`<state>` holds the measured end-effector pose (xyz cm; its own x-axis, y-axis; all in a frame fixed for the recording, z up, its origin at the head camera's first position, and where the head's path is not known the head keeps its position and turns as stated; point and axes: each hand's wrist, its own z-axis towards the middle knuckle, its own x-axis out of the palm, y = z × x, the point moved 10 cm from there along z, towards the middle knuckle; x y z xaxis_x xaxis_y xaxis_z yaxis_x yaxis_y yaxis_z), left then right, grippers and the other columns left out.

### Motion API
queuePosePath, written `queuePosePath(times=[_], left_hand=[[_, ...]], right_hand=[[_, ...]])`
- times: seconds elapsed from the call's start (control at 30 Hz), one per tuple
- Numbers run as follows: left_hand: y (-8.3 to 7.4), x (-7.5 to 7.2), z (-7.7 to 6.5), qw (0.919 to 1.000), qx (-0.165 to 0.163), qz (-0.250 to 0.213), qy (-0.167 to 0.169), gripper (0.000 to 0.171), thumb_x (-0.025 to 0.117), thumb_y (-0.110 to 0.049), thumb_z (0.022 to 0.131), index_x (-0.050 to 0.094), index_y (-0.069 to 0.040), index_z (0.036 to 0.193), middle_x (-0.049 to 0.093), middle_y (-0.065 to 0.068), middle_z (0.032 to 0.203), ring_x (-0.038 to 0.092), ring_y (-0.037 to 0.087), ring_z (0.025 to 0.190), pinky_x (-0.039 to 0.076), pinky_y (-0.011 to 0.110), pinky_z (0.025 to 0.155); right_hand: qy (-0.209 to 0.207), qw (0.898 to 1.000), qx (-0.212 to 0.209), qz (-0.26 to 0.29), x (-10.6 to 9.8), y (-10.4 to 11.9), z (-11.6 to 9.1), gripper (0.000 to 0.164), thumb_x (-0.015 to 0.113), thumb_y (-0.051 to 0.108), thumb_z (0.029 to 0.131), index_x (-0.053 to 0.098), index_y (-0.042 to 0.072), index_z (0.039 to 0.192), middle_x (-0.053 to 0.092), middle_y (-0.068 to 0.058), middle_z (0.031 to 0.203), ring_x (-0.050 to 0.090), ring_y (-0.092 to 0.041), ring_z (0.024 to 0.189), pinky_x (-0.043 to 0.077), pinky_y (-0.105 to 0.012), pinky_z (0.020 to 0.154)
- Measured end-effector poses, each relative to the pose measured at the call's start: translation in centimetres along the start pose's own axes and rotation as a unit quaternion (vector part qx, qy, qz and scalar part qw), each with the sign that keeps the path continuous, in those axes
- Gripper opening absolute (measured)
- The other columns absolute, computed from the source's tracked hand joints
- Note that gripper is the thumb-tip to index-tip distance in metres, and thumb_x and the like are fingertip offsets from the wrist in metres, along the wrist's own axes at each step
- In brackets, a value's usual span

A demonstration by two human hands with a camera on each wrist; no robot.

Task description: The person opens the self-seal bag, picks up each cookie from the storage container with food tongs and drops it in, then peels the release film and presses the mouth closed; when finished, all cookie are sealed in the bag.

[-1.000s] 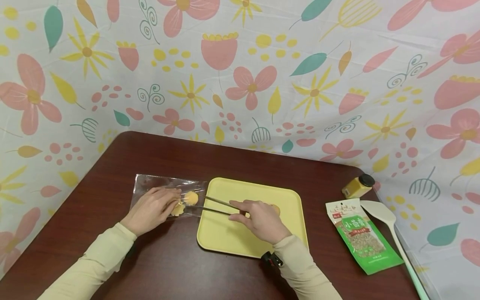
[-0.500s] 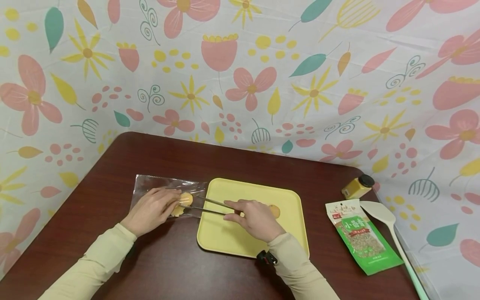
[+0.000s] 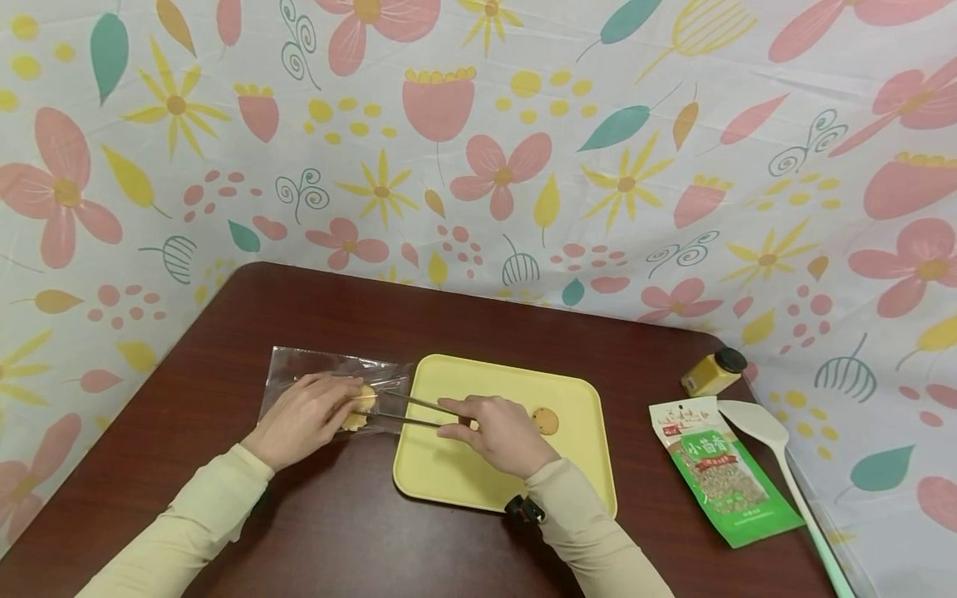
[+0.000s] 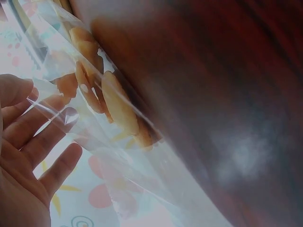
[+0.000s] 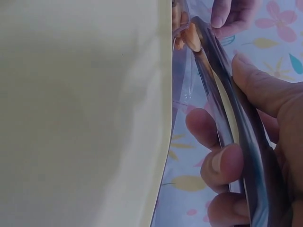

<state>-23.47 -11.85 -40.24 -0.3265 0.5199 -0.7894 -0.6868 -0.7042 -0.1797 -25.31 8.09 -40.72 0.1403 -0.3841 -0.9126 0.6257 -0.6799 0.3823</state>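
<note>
My right hand [image 3: 508,436] grips metal tongs [image 5: 248,142] over the yellow tray [image 3: 441,473]. Between the tongs' tips is a round cookie [image 5: 191,38], at the mouth of a clear plastic bag [image 3: 306,362]. My left hand [image 3: 314,418] pinches the film of this bag with thumb and forefinger, its other fingers loosely spread in the left wrist view. Several cookies [image 4: 118,101] lie inside the bag, seen through the plastic. From the head view, my left fingers partly cover them. One more cookie [image 3: 546,421] sits on the tray, right of my right hand.
At the right of the dark wooden table [image 3: 336,531] lies a green and white spice packet [image 3: 721,473]. A white spatula [image 3: 763,423] with a pale green handle rests beside it. Behind them is a yellow jar [image 3: 710,374] with a black lid. A flowered cloth [image 3: 478,208] hangs behind the table.
My right hand has moved left, carrying the tongs and the cookie between their tips further into the bag. My left hand has stayed in place. The cookie on the tray shows more fully now.
</note>
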Motion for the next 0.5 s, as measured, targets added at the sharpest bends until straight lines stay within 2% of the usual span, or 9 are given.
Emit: queuePosePath(times=[0.5], left_hand=[[0.04, -0.02, -0.08, 0.9999, 0.004, -0.006, -0.009, 0.021, 0.078, -0.013, 0.081, 0.071, -0.008, 0.100, 0.071, 0.009, 0.109, 0.067, 0.024, 0.100, 0.050, 0.048, 0.091]], right_hand=[[0.008, 1.000, -0.004, 0.004, 0.43, 0.09, 0.57, 0.050, 0.061, 0.050, 0.091, 0.064, 0.020, 0.131, 0.054, 0.022, 0.073, 0.049, -0.005, 0.059, 0.043, -0.023, 0.055]])
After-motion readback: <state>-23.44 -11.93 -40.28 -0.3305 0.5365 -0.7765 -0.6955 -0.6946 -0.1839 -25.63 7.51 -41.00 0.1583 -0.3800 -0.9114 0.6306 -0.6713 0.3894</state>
